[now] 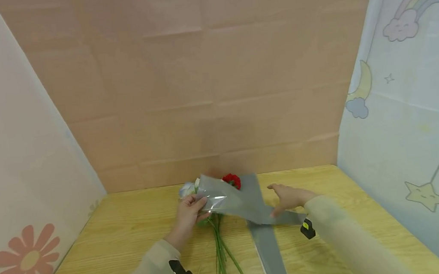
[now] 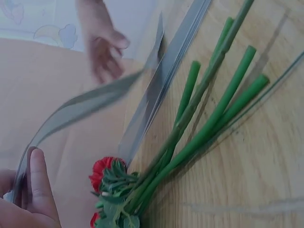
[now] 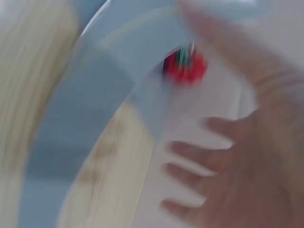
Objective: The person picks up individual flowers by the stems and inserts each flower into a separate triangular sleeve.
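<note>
In the head view, my left hand [image 1: 189, 211] pinches a grey strip [image 1: 226, 200] trailing toward four o'clock; a slack pinch could free it. At five o'clock, loose green stems [image 1: 220, 251] could scatter if bumped. At three, my right hand [image 1: 291, 196], spread, grips nothing, so the strip's length could curl.

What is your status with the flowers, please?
Left hand pinching grey strip. Right hand empty. Flowers lying on table. Held strip partly hides them in head view.
</note>
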Demonstrator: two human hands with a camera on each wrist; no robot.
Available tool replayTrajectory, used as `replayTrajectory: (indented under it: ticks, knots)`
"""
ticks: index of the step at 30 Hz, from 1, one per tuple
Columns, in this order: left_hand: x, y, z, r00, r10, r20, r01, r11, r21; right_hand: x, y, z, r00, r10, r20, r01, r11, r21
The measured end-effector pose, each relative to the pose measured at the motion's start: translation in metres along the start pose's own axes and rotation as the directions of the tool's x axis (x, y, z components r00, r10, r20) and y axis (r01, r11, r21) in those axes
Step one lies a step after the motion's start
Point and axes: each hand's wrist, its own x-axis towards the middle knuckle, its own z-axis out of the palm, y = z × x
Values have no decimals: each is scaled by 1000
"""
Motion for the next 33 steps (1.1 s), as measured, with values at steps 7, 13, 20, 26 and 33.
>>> replayTrajectory:
  ticks: [7, 13, 20, 26, 33]
  knots:
    - [-7, 0, 13, 992, -1, 129, -9, 997, 75, 31, -53, 42, 949, -282, -143, 281, 959, -24]
    - [-9, 6, 15, 993, 6, 121, -26, 986, 162, 43, -55, 62, 880, -361, -307, 324, 931, -166]
    - [-1, 20, 9, 994, -58, 91, 23, 940, 342, 42, -46, 62, 867, -402, -295, 317, 901, -297]
    - [4, 22, 7, 989, -76, 130, 18, 916, 400, 40, -45, 62, 861, -418, -289, 321, 888, -328]
    - [7, 14, 5, 965, -121, 232, 60, 965, 254, 41, -47, 66, 866, -404, -296, 312, 897, -312]
